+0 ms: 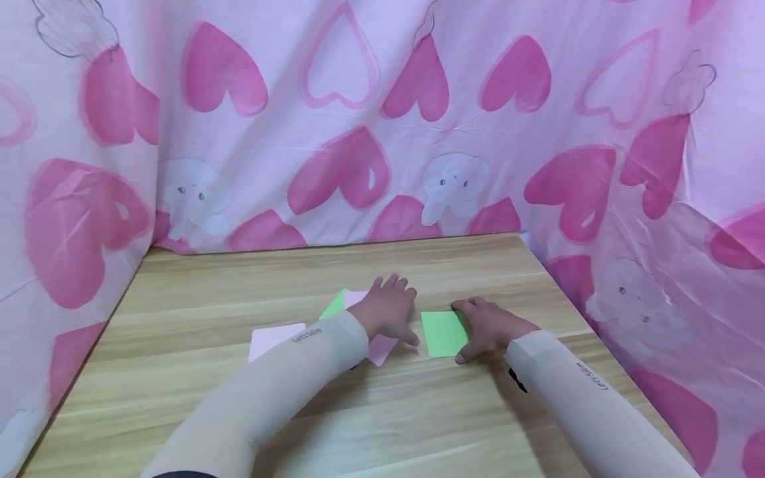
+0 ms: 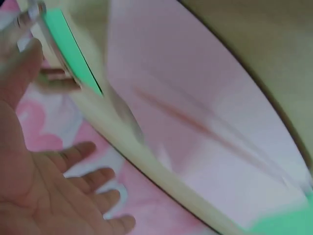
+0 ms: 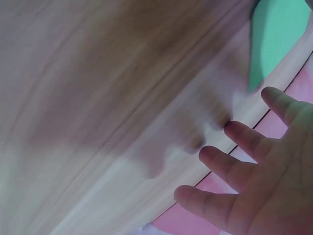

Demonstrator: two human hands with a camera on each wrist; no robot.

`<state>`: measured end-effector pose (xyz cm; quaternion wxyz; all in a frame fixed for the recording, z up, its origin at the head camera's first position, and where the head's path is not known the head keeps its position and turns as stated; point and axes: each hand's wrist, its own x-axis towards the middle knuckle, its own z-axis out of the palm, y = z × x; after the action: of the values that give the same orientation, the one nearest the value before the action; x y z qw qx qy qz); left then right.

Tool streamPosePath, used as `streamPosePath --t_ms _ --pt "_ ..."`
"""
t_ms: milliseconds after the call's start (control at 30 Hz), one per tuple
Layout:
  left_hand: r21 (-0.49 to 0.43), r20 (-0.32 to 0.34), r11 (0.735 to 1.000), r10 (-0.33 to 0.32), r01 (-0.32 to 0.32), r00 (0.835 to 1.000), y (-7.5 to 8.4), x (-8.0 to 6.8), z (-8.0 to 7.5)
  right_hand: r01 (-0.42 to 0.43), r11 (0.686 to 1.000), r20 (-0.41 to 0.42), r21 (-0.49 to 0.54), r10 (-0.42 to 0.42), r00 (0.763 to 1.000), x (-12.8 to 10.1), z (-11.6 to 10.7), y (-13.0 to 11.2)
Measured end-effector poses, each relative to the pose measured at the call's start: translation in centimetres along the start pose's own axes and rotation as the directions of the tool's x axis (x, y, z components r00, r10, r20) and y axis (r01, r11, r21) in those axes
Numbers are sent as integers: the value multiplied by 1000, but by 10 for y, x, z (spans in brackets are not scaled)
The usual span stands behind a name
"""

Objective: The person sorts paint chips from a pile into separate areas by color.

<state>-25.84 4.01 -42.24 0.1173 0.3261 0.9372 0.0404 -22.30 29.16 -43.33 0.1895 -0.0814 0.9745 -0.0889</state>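
My left hand [image 1: 387, 309] hovers with fingers spread over a pale pink square sheet [image 1: 382, 350]. In the left wrist view this sheet [image 2: 176, 98] lies beside the open palm [image 2: 44, 191], with a blurred reddish diagonal line across it. Part of a green sheet [image 1: 333, 307] shows from under the pink one. To the right, my right hand [image 1: 493, 325] is at the right edge of a second green square sheet [image 1: 441, 334], thumb and forefinger apart. The right wrist view shows its fingers [image 3: 230, 171] extended and that green sheet [image 3: 279, 39] in the upper corner; whether they touch is unclear.
Another pale pink sheet [image 1: 271, 337] lies to the left, partly hidden by the left sleeve [image 1: 323, 352]. All rest on a wood-grain tabletop [image 1: 382, 425]. Pink heart-patterned cloth [image 1: 340, 166] hangs along the back and both sides of the table.
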Motion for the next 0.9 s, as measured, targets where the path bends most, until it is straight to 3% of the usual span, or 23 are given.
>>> streamPosePath --t_ms 133,400,667,900 --pt "-61 14 998 5 -4 1000 -29 -8 -11 -13 1000 -3 6 13 1000 4 -5 -14" --pt "-163 7 982 -94 94 996 -74 -31 -16 41 998 -13 42 -41 999 18 -14 -45" --pt "-169 64 974 -140 149 988 -95 -48 -14 106 994 -30 33 -105 994 31 -9 -77" --pt "-135 117 972 -179 195 977 -109 -52 -4 138 990 -51 10 -137 989 47 -2 -105"
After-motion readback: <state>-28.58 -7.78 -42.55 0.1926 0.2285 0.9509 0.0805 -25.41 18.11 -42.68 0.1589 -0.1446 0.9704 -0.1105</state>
